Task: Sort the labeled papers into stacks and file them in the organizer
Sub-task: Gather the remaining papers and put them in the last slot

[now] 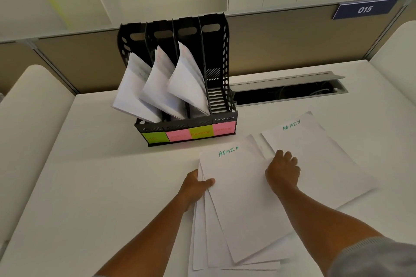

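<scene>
Head view: left hand point(198, 183) pinches the fanned ADMIN stack point(238, 204), lower centre; right hand point(283, 172), fingers curled, presses another ADMIN sheet point(315, 157). Light, floppy, slippery; grip both long edges.

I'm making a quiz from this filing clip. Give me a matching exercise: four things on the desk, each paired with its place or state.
Things
1. left hand
2. right hand
3. rightmost organizer slot
4. sign reading 015

Places or states
A. holds no papers
B. on the partition, upper right
C. grips the fanned ADMIN stack's left edge
D. rests where the two ADMIN sheets meet

Pairs: 1-C, 2-D, 3-A, 4-B
</scene>
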{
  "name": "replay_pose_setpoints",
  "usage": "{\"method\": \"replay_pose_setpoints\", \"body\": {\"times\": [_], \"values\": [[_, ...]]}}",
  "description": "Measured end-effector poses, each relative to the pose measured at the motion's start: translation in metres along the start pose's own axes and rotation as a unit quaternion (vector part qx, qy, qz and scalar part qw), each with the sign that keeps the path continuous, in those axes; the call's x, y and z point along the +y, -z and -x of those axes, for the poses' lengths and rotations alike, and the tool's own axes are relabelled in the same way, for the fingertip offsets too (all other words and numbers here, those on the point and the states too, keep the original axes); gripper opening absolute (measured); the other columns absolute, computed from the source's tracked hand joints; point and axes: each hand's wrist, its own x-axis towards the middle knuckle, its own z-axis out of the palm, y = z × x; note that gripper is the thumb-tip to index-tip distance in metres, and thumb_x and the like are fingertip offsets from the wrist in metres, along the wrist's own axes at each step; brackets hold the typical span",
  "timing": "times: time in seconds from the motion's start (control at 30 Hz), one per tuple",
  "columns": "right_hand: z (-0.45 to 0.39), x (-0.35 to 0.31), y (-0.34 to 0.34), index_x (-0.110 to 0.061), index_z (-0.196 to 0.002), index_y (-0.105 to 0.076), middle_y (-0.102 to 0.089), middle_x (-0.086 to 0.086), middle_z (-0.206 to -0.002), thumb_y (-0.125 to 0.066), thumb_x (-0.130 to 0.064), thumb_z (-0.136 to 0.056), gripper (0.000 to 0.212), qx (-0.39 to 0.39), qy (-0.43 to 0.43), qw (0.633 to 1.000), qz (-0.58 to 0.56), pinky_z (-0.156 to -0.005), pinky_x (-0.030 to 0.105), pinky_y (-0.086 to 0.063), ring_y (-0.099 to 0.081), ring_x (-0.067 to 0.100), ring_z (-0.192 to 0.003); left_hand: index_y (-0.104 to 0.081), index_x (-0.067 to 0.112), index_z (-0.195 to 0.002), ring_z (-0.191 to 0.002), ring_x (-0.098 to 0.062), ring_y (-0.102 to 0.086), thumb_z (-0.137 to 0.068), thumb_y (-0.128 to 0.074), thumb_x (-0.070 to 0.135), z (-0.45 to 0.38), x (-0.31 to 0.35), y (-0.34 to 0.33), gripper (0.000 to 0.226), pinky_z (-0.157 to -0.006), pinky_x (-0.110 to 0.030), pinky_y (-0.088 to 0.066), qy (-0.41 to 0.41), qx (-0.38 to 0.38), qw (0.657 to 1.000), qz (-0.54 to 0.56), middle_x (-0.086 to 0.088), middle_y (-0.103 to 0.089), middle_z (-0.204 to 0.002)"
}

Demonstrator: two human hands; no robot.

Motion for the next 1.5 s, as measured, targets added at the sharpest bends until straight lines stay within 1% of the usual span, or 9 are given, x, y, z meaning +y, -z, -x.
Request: {"method": "replay_pose_setpoints", "body": {"times": [0.43,0.67,0.87,1.03,1.13,1.27,1.37,1.43,1.5], "values": [[-0.017,0.016,-0.006,-0.011,-0.108,-0.052,-0.053,0.008,-0.107,-0.050,-0.008,-0.086,0.023,0.004,0.028,0.996,0.085,-0.075,0.030,-0.043,-0.050,0.025,-0.097,-0.056,0.017,-0.128,-0.105,-0.023,-0.063,-0.088,-0.069,0.030,-0.005,-0.002,0.000,0.044,-0.090,-0.035,-0.053,0.005,0.001,1.000,-0.005,-0.005,-0.066,-0.120],[-0.019,0.008,0.009,-0.005,-0.092,-0.052,-0.052,0.009,-0.092,-0.046,-0.012,-0.083,0.012,0.041,0.023,0.994,-0.096,-0.063,0.034,-0.042,-0.058,0.031,-0.078,-0.056,0.018,-0.128,-0.099,-0.019,-0.064,-0.089,-0.068,0.030,-0.004,-0.002,-0.001,0.043,-0.078,-0.027,-0.050,-0.003,0.001,1.000,-0.005,0.001,-0.066,-0.111],[0.003,-0.016,0.012,-0.011,-0.075,-0.049,-0.052,0.005,-0.075,-0.047,-0.023,-0.077,0.012,0.003,0.127,0.982,-0.142,-0.062,0.031,-0.040,-0.053,0.029,-0.069,-0.054,0.016,-0.132,-0.101,-0.018,-0.062,-0.093,-0.062,0.026,0.003,-0.004,0.000,0.041,-0.081,-0.027,-0.049,-0.020,0.007,1.000,-0.013,0.000,-0.065,-0.116],[0.031,-0.040,0.011,-0.018,-0.059,-0.028,-0.038,-0.003,-0.057,-0.049,-0.023,-0.072,0.024,0.003,0.218,0.964,-0.155,-0.049,0.025,-0.028,-0.041,0.022,-0.051,-0.049,0.016,-0.137,-0.107,-0.020,-0.058,-0.098,-0.051,0.022,0.013,-0.006,0.002,0.040,-0.085,-0.029,-0.047,-0.024,0.040,0.999,-0.025,-0.004,-0.061,-0.127],[0.048,-0.051,0.007,-0.017,-0.062,-0.034,-0.047,0.000,-0.062,-0.048,-0.024,-0.073,0.019,-0.028,0.238,0.959,-0.150,-0.050,0.026,-0.035,-0.048,0.023,-0.055,-0.048,0.017,-0.138,-0.104,-0.019,-0.056,-0.099,-0.045,0.019,0.018,-0.007,0.004,0.039,-0.083,-0.027,-0.046,-0.027,0.063,0.997,-0.025,-0.005,-0.060,-0.127],[0.067,-0.068,0.005,-0.016,-0.070,-0.045,-0.066,0.006,-0.088,-0.049,-0.030,-0.078,0.017,-0.074,0.262,0.946,-0.175,-0.055,0.024,-0.044,-0.059,0.022,-0.069,-0.048,0.017,-0.137,-0.103,-0.021,-0.058,-0.100,-0.041,0.018,0.027,-0.012,0.006,0.037,-0.080,-0.029,-0.048,-0.030,0.091,0.995,-0.014,-0.004,-0.060,-0.121],[0.081,-0.078,0.008,-0.017,-0.068,-0.043,-0.069,0.007,-0.095,-0.050,-0.031,-0.082,0.021,-0.046,0.289,0.930,-0.222,-0.055,0.022,-0.048,-0.060,0.020,-0.068,-0.047,0.018,-0.137,-0.101,-0.021,-0.057,-0.101,-0.039,0.019,0.032,-0.017,0.009,0.037,-0.080,-0.029,-0.048,-0.027,0.114,0.993,-0.001,-0.004,-0.059,-0.119],[0.087,-0.084,0.015,-0.020,-0.061,-0.035,-0.067,0.006,-0.079,-0.048,-0.030,-0.081,0.026,-0.003,0.289,0.921,-0.261,-0.050,0.022,-0.047,-0.055,0.015,-0.058,-0.048,0.017,-0.137,-0.101,-0.022,-0.057,-0.101,-0.038,0.018,0.034,-0.020,0.012,0.037,-0.083,-0.031,-0.049,-0.024,0.128,0.991,0.013,-0.006,-0.060,-0.122],[0.092,-0.089,0.022,-0.022,-0.054,-0.027,-0.050,-0.002,-0.053,-0.045,-0.028,-0.077,0.030,0.041,0.286,0.911,-0.295,-0.042,0.020,-0.031,-0.038,0.010,-0.044,-0.049,0.016,-0.136,-0.102,-0.023,-0.057,-0.100,-0.037,0.016,0.037,-0.022,0.016,0.037,-0.089,-0.034,-0.050,-0.020,0.146,0.989,0.021,-0.008,-0.061,-0.125]]}}
